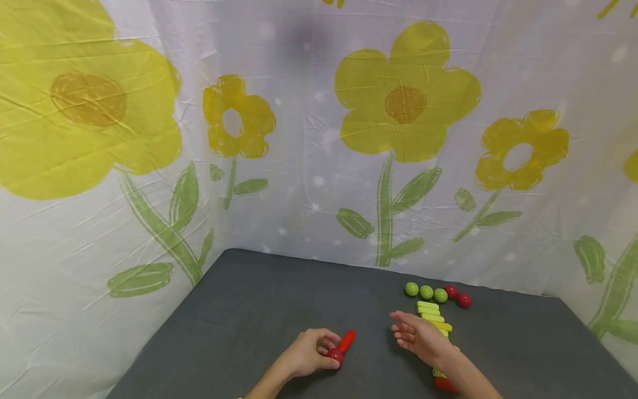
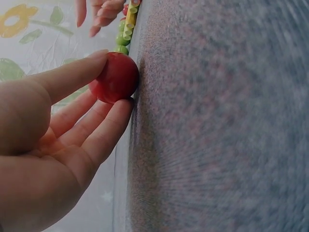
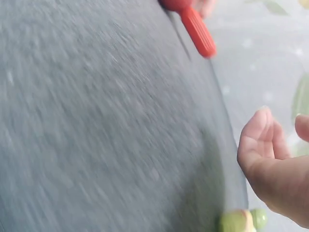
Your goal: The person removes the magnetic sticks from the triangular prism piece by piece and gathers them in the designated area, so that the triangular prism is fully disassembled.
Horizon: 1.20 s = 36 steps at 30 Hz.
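Note:
My left hand (image 1: 309, 352) pinches a glossy red ball (image 1: 336, 356) between thumb and fingers, low over the dark table. A short red ribbed stick (image 1: 347, 340) points away from the far side of the ball. In the right wrist view the stick (image 3: 199, 31) meets the ball; whether they are joined I cannot tell. The ball (image 2: 116, 77) hides the stick in the left wrist view. My right hand (image 1: 423, 338) hovers with loosely bent fingers and nothing in them, partly covering a row of yellow-green sticks (image 1: 427, 306).
Three green balls (image 1: 426, 292) and two red balls (image 1: 464, 300) lie in a line at the table's back right. One yellow stick (image 1: 443, 326) juts from the row, and a red piece (image 1: 445, 384) lies at its near end. A flowered cloth (image 1: 309, 194) hangs behind the table (image 1: 279, 299).

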Available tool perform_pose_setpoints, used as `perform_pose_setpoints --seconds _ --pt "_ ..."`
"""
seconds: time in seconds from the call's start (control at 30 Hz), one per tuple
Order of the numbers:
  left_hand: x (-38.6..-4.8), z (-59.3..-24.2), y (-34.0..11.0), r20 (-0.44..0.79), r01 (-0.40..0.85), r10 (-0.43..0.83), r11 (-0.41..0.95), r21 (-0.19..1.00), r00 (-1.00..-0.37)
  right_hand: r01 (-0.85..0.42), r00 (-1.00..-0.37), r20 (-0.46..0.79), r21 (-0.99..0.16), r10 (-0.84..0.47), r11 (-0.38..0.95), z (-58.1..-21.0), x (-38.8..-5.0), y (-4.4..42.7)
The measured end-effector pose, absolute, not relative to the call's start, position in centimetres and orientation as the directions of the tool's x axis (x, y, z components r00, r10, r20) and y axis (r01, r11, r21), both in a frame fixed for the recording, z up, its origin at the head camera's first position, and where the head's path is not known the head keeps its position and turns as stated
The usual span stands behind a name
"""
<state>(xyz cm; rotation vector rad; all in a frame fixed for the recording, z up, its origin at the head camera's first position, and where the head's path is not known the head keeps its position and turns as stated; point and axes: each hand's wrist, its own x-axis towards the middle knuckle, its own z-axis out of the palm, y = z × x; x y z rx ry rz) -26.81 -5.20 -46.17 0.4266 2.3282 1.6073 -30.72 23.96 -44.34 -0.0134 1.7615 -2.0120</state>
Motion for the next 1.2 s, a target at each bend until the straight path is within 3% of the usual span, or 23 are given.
perform_pose_setpoints --seconds 0.37,0.67,1.2 --pt "-26.8 -46.2 -5.2 -0.052 0.097 0.383 0.359 0.928 -0.922 0.391 -0.832 -0.347 -0.920 -0.433 -0.016 -45.4 -30.2 19.8" --pt "-26.8 -46.1 -5.2 -0.043 0.105 0.402 0.339 0.935 -0.914 0.423 -0.815 -0.389 -0.906 -0.429 0.017 -45.9 -29.6 17.3" --pt "-26.8 -46.1 -5.3 -0.047 0.098 0.418 0.320 0.942 -0.907 0.443 -0.835 -0.368 -0.891 -0.409 -0.103 -46.9 -29.0 15.2"
